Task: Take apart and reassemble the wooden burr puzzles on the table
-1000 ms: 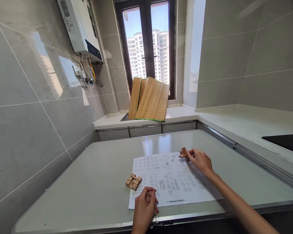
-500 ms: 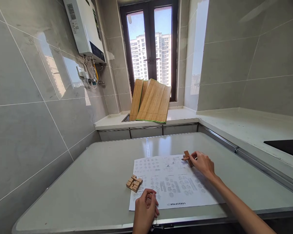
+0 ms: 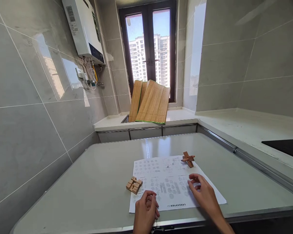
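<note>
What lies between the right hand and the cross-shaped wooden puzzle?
Only printed paper sheet: in the head view, the right hand rests apart from the cross-shaped wooden puzzle.

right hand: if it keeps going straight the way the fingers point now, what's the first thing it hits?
Probably the cross-shaped wooden puzzle. The right hand rests over the printed sheet, fingers pointing away and slightly left; only paper lies between. Depth is unclear, so it might pass just left of the puzzle.
</note>
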A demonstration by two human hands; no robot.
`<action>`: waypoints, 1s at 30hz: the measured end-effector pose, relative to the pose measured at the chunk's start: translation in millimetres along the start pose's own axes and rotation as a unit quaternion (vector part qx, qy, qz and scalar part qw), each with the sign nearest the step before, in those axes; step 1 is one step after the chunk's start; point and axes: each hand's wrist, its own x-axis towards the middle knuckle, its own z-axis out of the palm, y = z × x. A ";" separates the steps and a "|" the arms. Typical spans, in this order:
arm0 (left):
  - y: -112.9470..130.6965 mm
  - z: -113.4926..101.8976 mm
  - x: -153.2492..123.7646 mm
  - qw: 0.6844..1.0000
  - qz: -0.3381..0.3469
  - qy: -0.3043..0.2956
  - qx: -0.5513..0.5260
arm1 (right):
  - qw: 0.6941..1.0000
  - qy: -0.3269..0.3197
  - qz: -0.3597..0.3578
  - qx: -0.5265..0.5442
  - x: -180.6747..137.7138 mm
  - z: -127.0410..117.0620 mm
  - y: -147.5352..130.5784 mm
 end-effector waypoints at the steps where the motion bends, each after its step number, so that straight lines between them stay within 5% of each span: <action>1: -1.1 0.2 0.4 1.000 -0.002 0.000 0.000 | 1.000 -0.012 0.007 0.018 -5.7 3.5 -2.3; 7: -12.0 3.0 4.5 1.000 -0.001 0.013 -0.008 | 0.995 -0.064 0.057 0.055 -17.1 7.8 -5.3; 30: -13.4 0.1 5.6 0.999 -0.026 -0.004 -0.019 | 0.997 -0.076 0.023 0.023 -17.7 8.0 -8.1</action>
